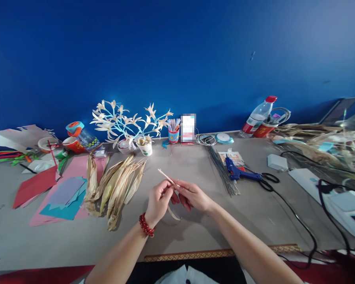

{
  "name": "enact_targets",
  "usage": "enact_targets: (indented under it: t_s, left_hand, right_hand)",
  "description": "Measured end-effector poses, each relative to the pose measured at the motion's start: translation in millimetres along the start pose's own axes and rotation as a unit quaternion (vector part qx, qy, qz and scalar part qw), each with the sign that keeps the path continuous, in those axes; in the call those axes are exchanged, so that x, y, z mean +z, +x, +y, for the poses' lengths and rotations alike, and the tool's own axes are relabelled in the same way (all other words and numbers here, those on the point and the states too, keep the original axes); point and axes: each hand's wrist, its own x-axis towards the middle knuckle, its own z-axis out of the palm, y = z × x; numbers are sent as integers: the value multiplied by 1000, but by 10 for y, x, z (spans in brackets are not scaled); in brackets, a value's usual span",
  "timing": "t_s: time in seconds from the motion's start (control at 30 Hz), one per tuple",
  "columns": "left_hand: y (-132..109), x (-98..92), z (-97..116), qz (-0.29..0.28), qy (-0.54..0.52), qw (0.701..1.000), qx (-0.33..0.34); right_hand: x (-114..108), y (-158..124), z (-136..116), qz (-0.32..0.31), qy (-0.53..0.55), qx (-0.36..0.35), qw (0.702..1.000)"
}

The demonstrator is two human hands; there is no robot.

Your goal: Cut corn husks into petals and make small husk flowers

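Observation:
Both hands meet over the middle of the grey table point(195, 232). My left hand point(159, 200), with a red bead bracelet at the wrist, and my right hand point(193, 195) pinch a thin rolled strip of dried corn husk point(167, 178). The strip sticks up and to the left from the fingers, and a curved end hangs below them. A pile of dried corn husks point(115, 185) lies just left of my left hand. A bundle of thin wires point(224, 173) and a blue glue gun point(239, 172) lie to the right of my right hand.
Coloured paper sheets point(62, 193) lie at left. A husk flower branch point(127, 120) in cups, a cup of sticks point(173, 132), wire coils point(205, 139), a water bottle point(258, 116), scissors point(269, 179), a white adapter point(277, 162) and black cables point(301, 225) stand further back and right.

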Motion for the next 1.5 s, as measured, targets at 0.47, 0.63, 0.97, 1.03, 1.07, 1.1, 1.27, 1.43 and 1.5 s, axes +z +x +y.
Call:
enact_targets:
  t_s: [0.47,0.63,0.97,1.03,1.07,1.1,1.27,1.43,1.5]
  left_hand:
    - [29,-7,-20,-41,-20,998,-51]
    - [61,-72,-18,-69,-9,995,-70]
    - [158,-107,-80,5,-234,967,-98]
    - [143,-36,-103,-10,-166,982,-93]
    - [132,1,-113,-25,-131,987,-90]
    - [121,34,-124,-34,-102,991,-84]
    - [84,97,-155,-17,-23,999,-32]
    - [74,79,-126,4,26,1000,3]
    - [82,75,-127,10,-6,1000,-17]
  right_hand:
    - [-243,13,-78,172,-83,-69,979]
    - [-178,-1,-41,134,-165,-41,976]
    - [-128,62,-6,166,147,14,975]
    - [-81,88,16,195,195,17,961]
    - [-58,98,23,206,207,22,956]
    - [-38,105,28,215,212,29,953]
    - [11,111,64,233,202,38,951]
    - [38,119,97,215,217,26,952]
    - [37,119,82,216,217,32,952]
